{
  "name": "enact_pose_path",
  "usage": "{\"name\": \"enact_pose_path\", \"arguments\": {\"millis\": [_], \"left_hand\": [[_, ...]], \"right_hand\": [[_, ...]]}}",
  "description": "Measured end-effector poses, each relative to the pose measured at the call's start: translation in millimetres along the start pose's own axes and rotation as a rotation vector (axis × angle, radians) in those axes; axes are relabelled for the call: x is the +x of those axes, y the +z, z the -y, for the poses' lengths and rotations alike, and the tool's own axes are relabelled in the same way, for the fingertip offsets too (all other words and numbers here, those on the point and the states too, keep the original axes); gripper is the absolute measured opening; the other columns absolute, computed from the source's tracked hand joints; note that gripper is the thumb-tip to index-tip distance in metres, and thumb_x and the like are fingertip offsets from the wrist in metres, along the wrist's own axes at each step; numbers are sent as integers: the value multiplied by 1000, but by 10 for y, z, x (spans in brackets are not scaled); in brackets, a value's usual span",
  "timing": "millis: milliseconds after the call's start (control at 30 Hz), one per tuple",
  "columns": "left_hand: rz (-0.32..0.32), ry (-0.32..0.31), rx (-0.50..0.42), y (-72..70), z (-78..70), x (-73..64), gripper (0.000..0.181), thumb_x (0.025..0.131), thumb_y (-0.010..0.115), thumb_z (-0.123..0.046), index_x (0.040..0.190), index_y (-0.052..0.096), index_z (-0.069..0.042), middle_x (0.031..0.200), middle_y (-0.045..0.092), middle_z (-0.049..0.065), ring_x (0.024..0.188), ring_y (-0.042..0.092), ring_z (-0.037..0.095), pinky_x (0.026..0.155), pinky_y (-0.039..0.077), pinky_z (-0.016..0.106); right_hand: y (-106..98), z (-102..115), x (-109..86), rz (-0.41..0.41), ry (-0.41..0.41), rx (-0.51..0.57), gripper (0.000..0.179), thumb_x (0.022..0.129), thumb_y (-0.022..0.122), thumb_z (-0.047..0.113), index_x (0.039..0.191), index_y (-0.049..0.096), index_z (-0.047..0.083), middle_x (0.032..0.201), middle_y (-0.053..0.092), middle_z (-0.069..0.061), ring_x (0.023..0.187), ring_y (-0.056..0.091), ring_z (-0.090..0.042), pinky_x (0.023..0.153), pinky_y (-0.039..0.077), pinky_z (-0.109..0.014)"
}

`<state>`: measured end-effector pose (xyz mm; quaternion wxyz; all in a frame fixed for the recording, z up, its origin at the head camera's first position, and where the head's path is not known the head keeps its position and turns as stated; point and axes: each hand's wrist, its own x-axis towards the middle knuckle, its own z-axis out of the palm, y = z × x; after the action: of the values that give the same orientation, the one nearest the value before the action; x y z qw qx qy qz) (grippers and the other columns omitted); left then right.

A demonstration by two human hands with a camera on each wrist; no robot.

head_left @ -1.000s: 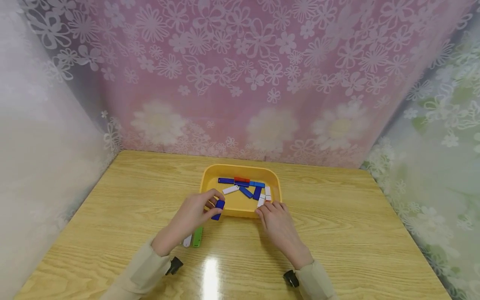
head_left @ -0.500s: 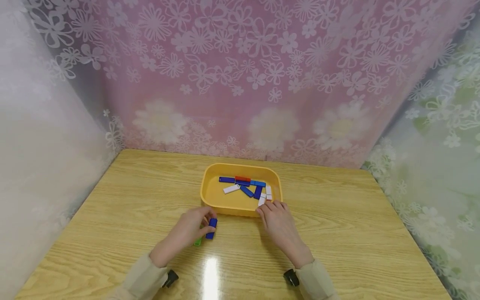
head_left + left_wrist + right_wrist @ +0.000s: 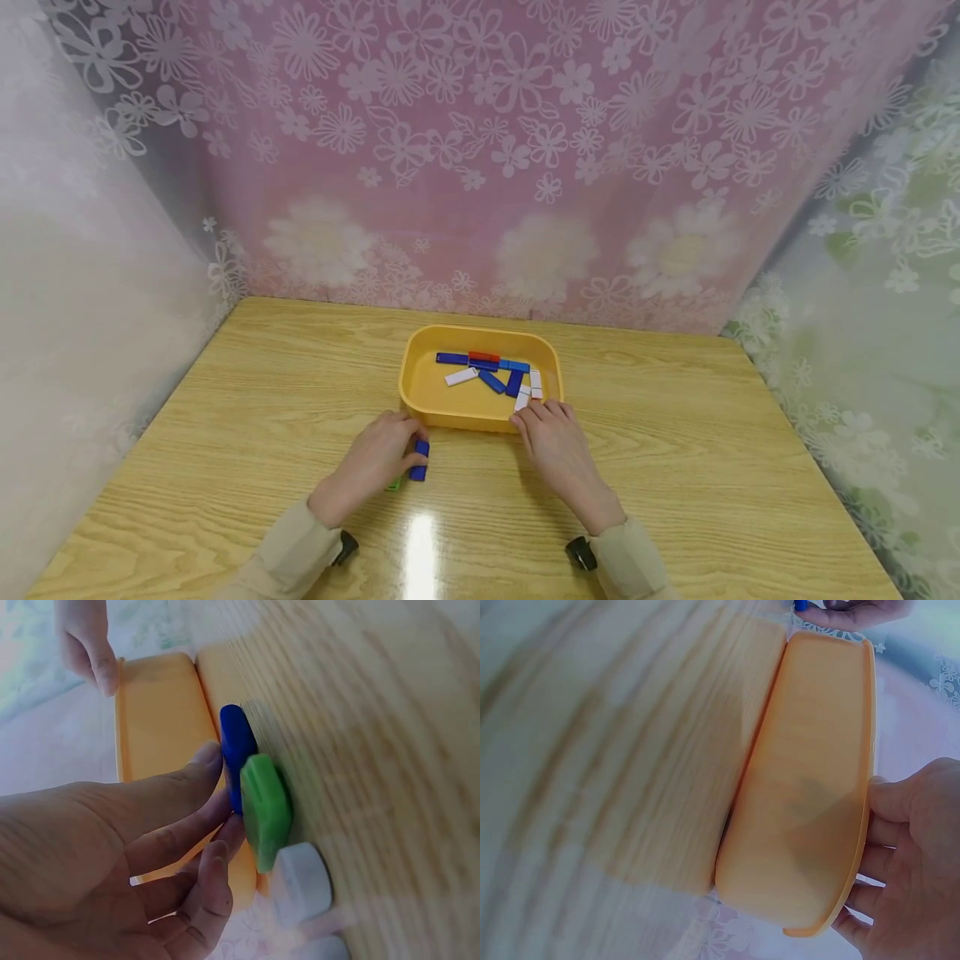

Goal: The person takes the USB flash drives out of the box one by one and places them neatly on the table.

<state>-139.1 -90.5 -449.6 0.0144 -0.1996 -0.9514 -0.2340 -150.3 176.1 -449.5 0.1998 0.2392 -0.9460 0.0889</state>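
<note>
My left hand pinches a dark blue oblong plastic piece between thumb and fingers, low at the table in front of the yellow tray. Right beside that piece, in the left wrist view, stands a green piece of like shape, followed by a white piece; in the head view the hand mostly hides these. My right hand grips the near right rim of the yellow tray, thumb outside and fingers inside, as the right wrist view shows.
Inside the tray lie several blue pieces, several white ones and a red piece. The wooden table meets a pink flowered curtain at the back, with pale cloth at both sides.
My left hand has carried the blue piece from above the tray's near left rim down toward me, beside the green piece on the table. The right hand stays on the rim.
</note>
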Motion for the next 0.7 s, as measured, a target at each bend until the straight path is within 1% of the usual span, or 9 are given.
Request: {"name": "enact_pose_path", "arguments": {"millis": [133,200,367,500,600,633,700], "left_hand": [[2,21,11,1,17,-7,21,81,86,-18,93,74,-7,88,63,0,79,51,16,79,48,39],[3,31,17,0,21,-17,22,80,86,-19,93,74,-7,89,62,0,80,51,17,83,48,40],[23,22,29,-17,21,-64,23,79,88,-21,93,73,-10,91,63,-2,86,54,19,80,50,40],[29,16,42,-31,20,-97,24,78,88,-23,92,73,-11,91,63,-2,86,54,18,76,51,37],[21,9,53,-36,22,-108,24,78,88,-24,91,73,-11,91,63,-3,85,54,17,75,51,37],[15,5,52,-38,20,-106,23,79,88,-24,91,73,-11,91,63,-2,85,55,18,80,52,38],[-7,-4,48,-46,18,-104,21,82,86,-25,92,74,-11,92,65,-2,86,57,18,80,53,39]], "right_hand": [[5,2,2,9,6,2,17,102,60,18,92,70,9,91,67,-3,86,59,-25,91,46,-46],[7,1,3,15,11,2,17,102,60,19,92,70,9,91,67,-3,87,59,-25,92,46,-46],[7,3,8,16,16,-4,17,102,60,19,93,70,9,93,68,-4,89,59,-27,91,46,-46],[8,2,7,19,17,-7,18,103,60,19,94,71,8,93,68,-4,89,60,-27,91,46,-46],[10,3,11,25,19,-6,18,102,60,19,94,71,8,93,68,-4,89,60,-26,92,46,-46],[6,5,11,27,20,-6,18,103,60,19,94,71,8,93,68,-4,88,60,-26,92,46,-46],[0,8,13,27,19,-7,18,103,60,19,94,71,8,93,68,-4,88,60,-26,92,46,-46]]}}
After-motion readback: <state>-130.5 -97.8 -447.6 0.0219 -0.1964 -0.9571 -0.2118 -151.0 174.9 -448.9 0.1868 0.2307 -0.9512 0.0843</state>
